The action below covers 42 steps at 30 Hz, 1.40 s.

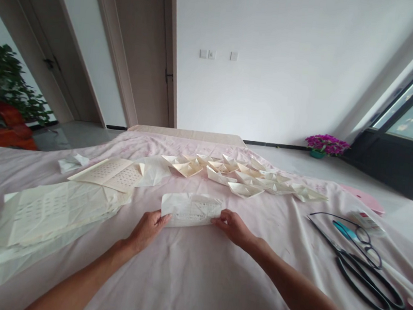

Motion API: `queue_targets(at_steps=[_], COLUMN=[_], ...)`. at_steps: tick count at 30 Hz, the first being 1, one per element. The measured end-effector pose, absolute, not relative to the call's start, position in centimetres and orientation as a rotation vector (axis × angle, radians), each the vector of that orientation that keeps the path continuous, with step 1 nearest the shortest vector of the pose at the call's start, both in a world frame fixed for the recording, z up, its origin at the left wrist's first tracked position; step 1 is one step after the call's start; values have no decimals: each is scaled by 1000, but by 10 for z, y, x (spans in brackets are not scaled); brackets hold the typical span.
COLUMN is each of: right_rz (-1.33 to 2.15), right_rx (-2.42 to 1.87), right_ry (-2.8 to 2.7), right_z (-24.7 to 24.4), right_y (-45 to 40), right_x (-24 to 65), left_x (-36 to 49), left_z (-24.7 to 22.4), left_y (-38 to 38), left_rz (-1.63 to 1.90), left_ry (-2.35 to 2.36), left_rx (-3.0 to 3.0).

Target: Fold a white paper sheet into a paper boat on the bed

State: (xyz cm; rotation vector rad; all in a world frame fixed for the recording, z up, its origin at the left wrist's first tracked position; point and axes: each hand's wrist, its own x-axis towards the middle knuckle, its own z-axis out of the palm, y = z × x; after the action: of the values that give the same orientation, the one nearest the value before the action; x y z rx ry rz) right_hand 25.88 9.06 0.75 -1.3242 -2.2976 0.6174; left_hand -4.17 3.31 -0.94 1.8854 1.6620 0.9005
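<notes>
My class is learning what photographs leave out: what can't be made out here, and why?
Head view: the print on the held paper, too small to read.
Head view: most fingertips of the left hand, behind that paper.
Head view: parts of the rear paper boats, hidden by boats in front.
Head view: the orange-red furniture, cut off by the left edge.

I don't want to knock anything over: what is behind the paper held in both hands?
Beyond the paper, folded paper boats sit on the pink cloth. Whatever lies directly under the paper is covered and cannot be seen.
</notes>
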Motion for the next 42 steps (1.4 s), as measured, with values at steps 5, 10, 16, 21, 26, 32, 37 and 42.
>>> queue_targets(at_steps=[5,10,16,21,26,32,37,42], right_rz=[596,504,139,-69,98,-121,-123,-68], right_rx=[-1520,-1559,-1601,-1284,-955,-1068,-1214,-1367], right_ry=[-2167,-2159,-2350,-2462,-2541,-2555,-2560,-2548], right_z=[-1,-1,2,17,-5,-41,-38,-34], right_y=[113,106,95,79,65,94,121,134], right_x=[233,228,224,200,167,172,191,203], left_x=[-27,-25,-18,-3,-7,-21,-30,-39], left_z=[-5,-10,-3,-27,-55,-42,-35,-32], left_y=[43,39,32,46,62,73,87,99], left_rz=[916,729,711,645,490,327,264,333], left_ry=[1976,2174,2237,1849,1727,1877,2025,2206], left_rx=[1753,1884,2379,2711,2705,2687,2517,2376])
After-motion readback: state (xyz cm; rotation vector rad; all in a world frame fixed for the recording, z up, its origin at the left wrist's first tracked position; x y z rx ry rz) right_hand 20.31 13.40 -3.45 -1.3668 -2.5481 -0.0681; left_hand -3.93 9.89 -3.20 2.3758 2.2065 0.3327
